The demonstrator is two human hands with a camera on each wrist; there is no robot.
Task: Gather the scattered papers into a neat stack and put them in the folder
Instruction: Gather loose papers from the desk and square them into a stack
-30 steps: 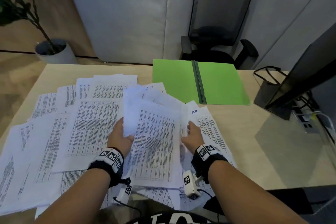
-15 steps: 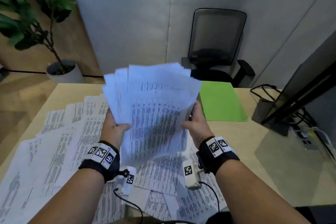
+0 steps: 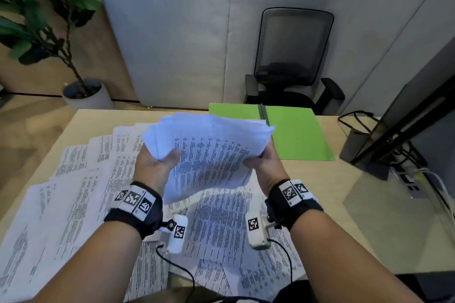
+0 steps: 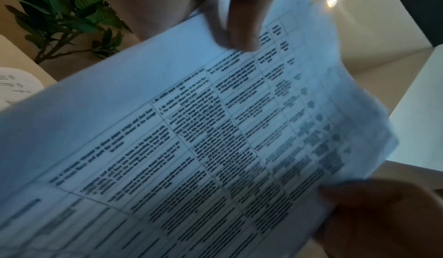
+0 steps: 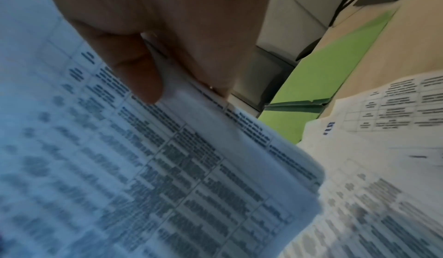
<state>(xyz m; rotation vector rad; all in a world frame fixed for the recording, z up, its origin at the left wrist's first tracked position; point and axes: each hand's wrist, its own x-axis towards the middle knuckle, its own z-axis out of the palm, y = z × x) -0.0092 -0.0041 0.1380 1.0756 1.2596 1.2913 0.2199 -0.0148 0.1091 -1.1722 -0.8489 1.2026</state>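
A bundle of printed papers [image 3: 211, 152] hangs above the desk, tilted and fanned at its top left corner. My left hand [image 3: 157, 165] grips its left edge with the thumb on top; my right hand [image 3: 266, 162] pinches its right edge. The same bundle of papers [image 4: 191, 139] fills the left wrist view, and the bundle of papers [image 5: 143, 167] fills the right wrist view under my right thumb. Many scattered papers [image 3: 81, 194] cover the desk below and to the left. The open green folder [image 3: 295, 135] lies flat at the desk's far side, partly hidden behind the bundle.
A dark monitor on its stand [image 3: 398, 130] with cables occupies the right side. An office chair [image 3: 293, 61] stands behind the desk, and a potted plant [image 3: 49, 39] at the far left. Bare desk surface [image 3: 369, 216] shows at the right.
Both hands lifted a bundle of sheets off the desk. Since half a second ago the bundle has tipped flatter and its sheets have drawn closer together.
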